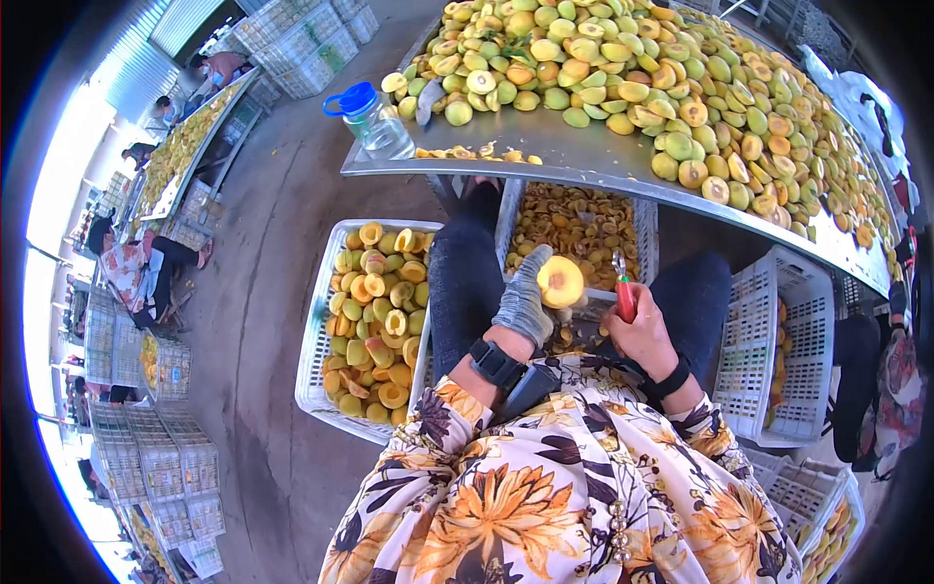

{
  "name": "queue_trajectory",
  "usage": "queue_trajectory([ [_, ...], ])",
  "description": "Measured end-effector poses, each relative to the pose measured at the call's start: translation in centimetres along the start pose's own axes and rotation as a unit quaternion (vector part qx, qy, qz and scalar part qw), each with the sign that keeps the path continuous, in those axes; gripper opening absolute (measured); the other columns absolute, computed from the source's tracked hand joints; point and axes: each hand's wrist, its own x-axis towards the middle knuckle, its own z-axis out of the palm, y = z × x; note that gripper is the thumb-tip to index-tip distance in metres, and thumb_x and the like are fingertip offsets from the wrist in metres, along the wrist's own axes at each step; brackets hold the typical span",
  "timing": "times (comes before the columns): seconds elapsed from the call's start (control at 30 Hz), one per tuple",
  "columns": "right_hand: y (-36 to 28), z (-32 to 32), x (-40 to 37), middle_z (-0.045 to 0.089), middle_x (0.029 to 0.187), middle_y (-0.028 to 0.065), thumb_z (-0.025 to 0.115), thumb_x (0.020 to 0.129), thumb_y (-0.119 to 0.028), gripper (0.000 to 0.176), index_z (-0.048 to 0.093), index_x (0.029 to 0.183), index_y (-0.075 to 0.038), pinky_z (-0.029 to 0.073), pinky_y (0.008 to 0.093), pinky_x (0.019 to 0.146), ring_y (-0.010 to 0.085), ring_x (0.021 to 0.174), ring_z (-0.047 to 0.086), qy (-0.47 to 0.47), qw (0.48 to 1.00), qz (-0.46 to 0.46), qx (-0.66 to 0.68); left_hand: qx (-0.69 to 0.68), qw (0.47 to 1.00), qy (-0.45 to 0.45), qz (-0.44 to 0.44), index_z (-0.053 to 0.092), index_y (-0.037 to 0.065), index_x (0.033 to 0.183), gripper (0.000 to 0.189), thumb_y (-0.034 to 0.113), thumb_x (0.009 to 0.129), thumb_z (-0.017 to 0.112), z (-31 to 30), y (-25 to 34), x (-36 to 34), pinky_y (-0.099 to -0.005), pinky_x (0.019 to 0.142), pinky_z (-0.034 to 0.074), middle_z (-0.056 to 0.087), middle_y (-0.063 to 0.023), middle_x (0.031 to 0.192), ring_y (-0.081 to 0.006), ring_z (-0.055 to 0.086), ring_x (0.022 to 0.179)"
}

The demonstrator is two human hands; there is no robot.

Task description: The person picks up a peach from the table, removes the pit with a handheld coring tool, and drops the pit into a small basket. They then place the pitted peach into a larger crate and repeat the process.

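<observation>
Gloved left hand has got a cut fruit held up on the near side of the table, right hand is wrapped round a red tool, same side. Bottle sits on the table's left end.

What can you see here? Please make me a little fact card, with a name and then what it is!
Left hand: in a gray glove, holding a cut fruit
Right hand: bare, holding a red-handled tool with a metal end
Table: metal, with a big fruit pile on it
Bottle: see-through, blue lid, standing on the table
White crate: on the left, filled with fruit
Crate under the table: holds small brownish-yellow bits, hard to make out
</observation>
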Motion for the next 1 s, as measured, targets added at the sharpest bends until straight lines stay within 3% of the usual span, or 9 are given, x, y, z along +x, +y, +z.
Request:
queue_trajectory([
  [0.1,-0.4,-0.4,-0.7,0.058,0.077,0.0149,0.062,0.071,-0.016,0.038,0.049,0.102,0.001,0.046,0.0327,0.068,0.0253,0.071,0.059,0.013,0.999,-0.040,-0.019,0.057,0.994,-0.020,0.089,0.054,0.007,0.097,0.044,0.048,0.082,0.053,-0.2,-0.1,0.3,-0.0296,0.033,0.043,0.061,-0.0106,0.072,-0.0304,0.062,0.055],
  [0.2,-1.4,-0.5,-0.7,0.058,0.079,0.0183,0.062,0.073,-0.014,0.034,0.052,0.102,-0.001,0.046,0.0348,0.068,0.0304,0.072,0.059,-0.004,0.995,-0.101,-0.022,0.068,0.991,-0.043,0.105,0.057,0.008,0.099,0.043,0.047,0.083,0.052,0.2,0.4,0.0,-0.0271,0.036,0.044,0.061,-0.0062,0.073,-0.0238,0.061,0.058],
  [0.3,-2.9,-0.8,-0.1,0.060,0.082,0.0194,0.065,0.075,-0.018,0.046,0.048,0.116,-0.007,0.047,0.0406,0.065,0.0351,0.075,0.058,-0.042,0.959,-0.259,-0.107,0.067,0.989,-0.047,0.126,0.056,0.008,0.102,0.041,0.044,0.083,0.053,0.2,0.4,0.5,-0.0288,0.038,0.046,0.061,-0.0051,0.078,-0.0210,0.061,0.063],
  [0.4,-2.7,-0.7,1.4,0.060,0.074,0.0180,0.064,0.076,-0.019,0.048,0.045,0.119,-0.010,0.047,0.0419,0.062,0.0350,0.070,0.059,-0.073,0.959,-0.225,-0.157,0.022,0.991,-0.027,0.130,0.058,0.009,0.100,0.036,0.039,0.082,0.059,0.7,0.6,1.2,-0.0301,0.048,0.051,0.061,-0.0044,0.082,-0.0177,0.062,0.068],
  [0.43,-2.9,-0.5,1.6,0.059,0.069,0.0190,0.065,0.075,-0.021,0.047,0.045,0.116,-0.007,0.046,0.0423,0.060,0.0366,0.066,0.059,-0.053,0.962,-0.231,-0.134,-0.004,0.991,-0.061,0.121,0.058,0.008,0.101,0.032,0.033,0.081,0.061,0.1,0.7,1.8,-0.0312,0.061,0.053,0.061,-0.0050,0.090,-0.0174,0.061,0.077],
  [0.57,-2.9,-0.2,3.0,0.058,0.069,0.0212,0.065,0.075,-0.020,0.044,0.046,0.110,-0.003,0.046,0.0426,0.059,0.0375,0.067,0.058,-0.064,0.975,-0.152,-0.149,-0.017,0.984,-0.062,0.168,0.058,0.007,0.102,0.028,0.025,0.081,0.063,0.0,0.6,4.0,-0.0299,0.076,0.050,0.059,-0.0054,0.096,-0.0163,0.058,0.087],
  [0.67,-2.4,0.4,3.9,0.057,0.068,0.0225,0.063,0.075,-0.018,0.038,0.046,0.105,-0.001,0.045,0.0434,0.058,0.0386,0.067,0.058,-0.063,0.980,-0.153,-0.113,0.028,0.982,-0.047,0.183,0.054,0.005,0.108,0.037,0.026,0.080,0.064,-0.4,0.3,5.4,-0.0312,0.081,0.048,0.058,-0.0060,0.098,-0.0191,0.058,0.088],
  [0.83,-1.9,1.3,4.4,0.056,0.067,0.0242,0.060,0.076,-0.013,0.029,0.044,0.097,0.001,0.044,0.0447,0.057,0.0410,0.067,0.057,-0.098,0.987,-0.074,-0.103,0.075,0.974,-0.038,0.208,0.055,0.006,0.104,0.028,0.022,0.082,0.062,0.2,0.2,5.8,-0.0286,0.078,0.049,0.059,-0.0060,0.098,-0.0158,0.058,0.088],
  [1.0,-1.4,2.4,4.8,0.054,0.065,0.0262,0.058,0.077,-0.011,0.028,0.041,0.093,0.004,0.043,0.0454,0.057,0.0429,0.067,0.056,-0.100,0.990,-0.067,-0.077,0.175,0.935,-0.031,0.306,0.052,0.005,0.105,0.030,0.024,0.083,0.062,0.8,-0.1,6.4,-0.0260,0.078,0.047,0.057,-0.0053,0.096,-0.0127,0.055,0.086],
])
